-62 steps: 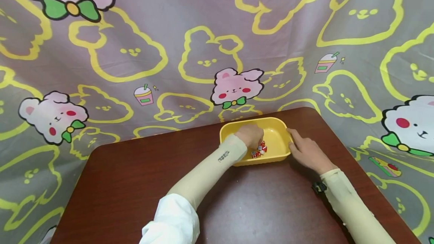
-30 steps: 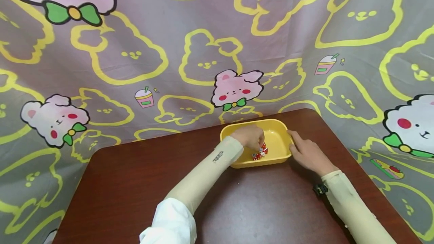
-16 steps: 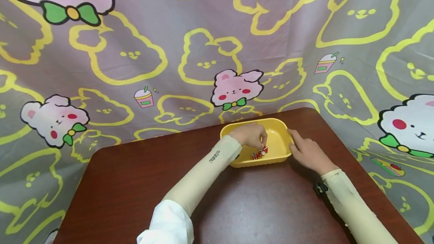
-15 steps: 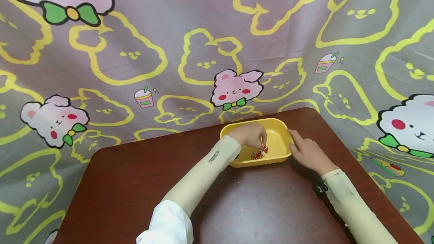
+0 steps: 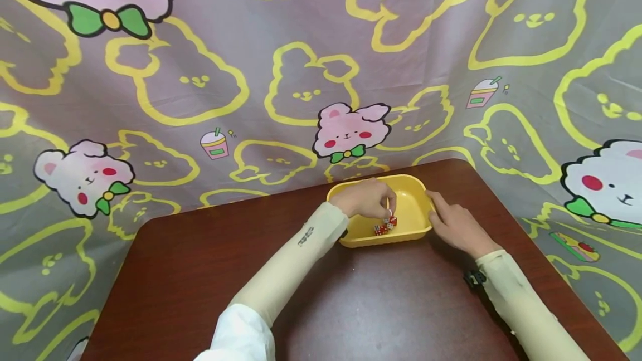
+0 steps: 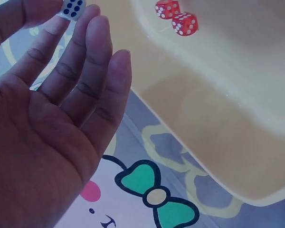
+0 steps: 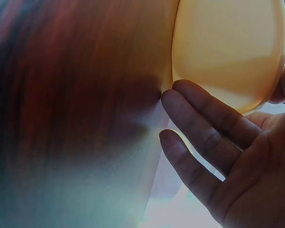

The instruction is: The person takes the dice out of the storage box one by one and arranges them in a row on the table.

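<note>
A yellow plastic tub [image 5: 411, 210] stands near the far right of the table. My left hand [image 5: 368, 198] is over it, pinching a white die [image 6: 72, 8] with dark dots between thumb and forefinger; the other fingers are loosely extended. Below the fingertips, several small red and white dice lie together on the tub's floor, among them a red die [image 5: 393, 220] and a white die [image 5: 389, 227]. At the tub's right end, my right hand [image 5: 458, 227] holds the wall, with thumb and fingers spread against it. In the right wrist view, fingers [image 7: 204, 123] reach along the tub's outside.
The brown wooden table [image 5: 225, 255] extends left and in front of the tub. A grey cloth [image 5: 281, 99] printed with cartoon bears hangs behind the table and along its right side. A black wrist strap [image 5: 473, 278] sits on the right forearm.
My left hand has shifted slightly, its thumb and forefinger coming into clearer view above the dice. Its forearm has moved a little left. The right hand and the tub have stayed put.
</note>
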### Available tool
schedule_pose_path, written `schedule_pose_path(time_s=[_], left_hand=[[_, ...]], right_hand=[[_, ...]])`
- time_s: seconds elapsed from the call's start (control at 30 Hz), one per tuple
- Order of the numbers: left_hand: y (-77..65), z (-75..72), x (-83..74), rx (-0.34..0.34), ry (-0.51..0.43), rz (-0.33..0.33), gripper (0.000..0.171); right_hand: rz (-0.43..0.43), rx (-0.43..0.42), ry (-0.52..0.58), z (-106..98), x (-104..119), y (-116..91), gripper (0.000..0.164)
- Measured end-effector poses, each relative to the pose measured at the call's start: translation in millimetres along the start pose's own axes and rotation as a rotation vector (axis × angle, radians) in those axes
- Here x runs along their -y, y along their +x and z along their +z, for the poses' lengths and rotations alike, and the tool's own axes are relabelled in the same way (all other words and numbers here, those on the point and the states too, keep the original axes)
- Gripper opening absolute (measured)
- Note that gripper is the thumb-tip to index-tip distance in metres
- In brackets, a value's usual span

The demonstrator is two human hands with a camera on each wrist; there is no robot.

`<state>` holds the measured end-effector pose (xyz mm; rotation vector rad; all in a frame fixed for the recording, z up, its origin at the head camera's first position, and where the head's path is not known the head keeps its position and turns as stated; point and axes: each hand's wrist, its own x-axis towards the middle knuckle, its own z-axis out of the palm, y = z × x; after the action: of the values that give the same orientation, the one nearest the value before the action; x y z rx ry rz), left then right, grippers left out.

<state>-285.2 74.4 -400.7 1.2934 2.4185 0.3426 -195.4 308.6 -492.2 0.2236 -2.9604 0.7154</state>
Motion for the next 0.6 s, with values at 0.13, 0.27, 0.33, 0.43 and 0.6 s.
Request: schedule_pose_path(time_s=[0.13, 0.27, 0.33, 0.43, 0.6], left_hand=[[-5.0, -3.2, -2.3, -0.016, -0.005, 0.008, 0.004], [-11.2, -5.6, -4.9, -0.033, -0.009, 0.008, 0.005], [-14.6, -6.1, -6.0, -0.04, -0.008, 0.011, 0.005], [-19.5, -6.1, -7.2, -0.05, -0.009, 0.016, 0.006], [-26.8, -7.7, -9.3, -0.07, 0.004, 0.022, 0.006]], right_hand=[[-0.002, 0.001, 0.001, -1.8, 0.5, -0.6, 0.048], [-0.003, -0.005, 0.001, -2.0, 0.4, -0.9, 0.048], [-0.003, -0.008, -0.001, -1.4, 0.2, -1.1, 0.048], [0.001, -0.006, -0.005, 0.3, -0.9, -1.0, 0.049], [0.007, 0.0, -0.006, 1.2, -1.0, -0.8, 0.05]])
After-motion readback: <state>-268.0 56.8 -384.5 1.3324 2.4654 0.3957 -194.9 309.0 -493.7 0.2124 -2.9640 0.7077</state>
